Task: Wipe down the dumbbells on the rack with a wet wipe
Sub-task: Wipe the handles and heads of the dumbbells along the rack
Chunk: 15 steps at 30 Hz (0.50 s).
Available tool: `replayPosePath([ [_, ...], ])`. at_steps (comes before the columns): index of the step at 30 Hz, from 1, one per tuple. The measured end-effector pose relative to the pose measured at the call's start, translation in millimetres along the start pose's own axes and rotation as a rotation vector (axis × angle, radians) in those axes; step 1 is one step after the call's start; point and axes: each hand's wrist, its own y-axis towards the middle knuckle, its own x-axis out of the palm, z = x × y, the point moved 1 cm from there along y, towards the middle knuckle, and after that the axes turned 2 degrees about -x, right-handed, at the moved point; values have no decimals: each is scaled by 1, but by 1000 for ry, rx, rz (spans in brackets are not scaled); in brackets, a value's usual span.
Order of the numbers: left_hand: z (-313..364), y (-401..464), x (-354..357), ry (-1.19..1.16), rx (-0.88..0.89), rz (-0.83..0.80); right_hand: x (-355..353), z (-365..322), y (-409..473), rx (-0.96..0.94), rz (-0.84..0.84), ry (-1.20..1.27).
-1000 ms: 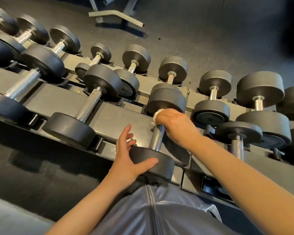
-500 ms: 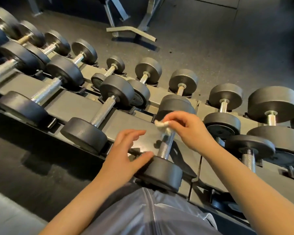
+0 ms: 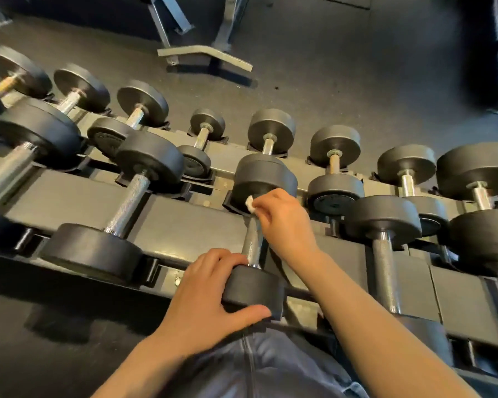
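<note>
Since half a second ago, the left hand [image 3: 210, 294] has closed from a loose hover onto the near head of the dumbbell [image 3: 253, 242], fingers curled over its top and thumb hooked along its front edge; the right hand [image 3: 285, 222] has slid the wet wipe [image 3: 249, 203] up the handle to its far end. That dumbbell lies on the rack [image 3: 184, 228] with its long axis running from 6 o'clock to 12 o'clock, away from the person; the right hand pinches the wipe between thumb and fingertips, touching where the handle meets the far head, so any coming stroke likely runs back toward 6 o'clock; the right hand is nearer. Most of the wipe is hidden in the fingers; the handle's upper part sits behind the hand; frame edges are blurred.
</note>
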Motion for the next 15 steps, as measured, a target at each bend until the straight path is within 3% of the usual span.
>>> replayPosePath([
  [3,-15,13,-2,-65,52,-117,17,-1,-12,142,93,90],
  [6,-19,23,-4,-122,110,-197,17,-1,-22,464,148,398],
  [11,-23,29,3,-168,219,-50,27,-2,-12,744,240,699],
  [15,-25,27,3,-201,195,-69,25,1,1,1005,287,1144],
])
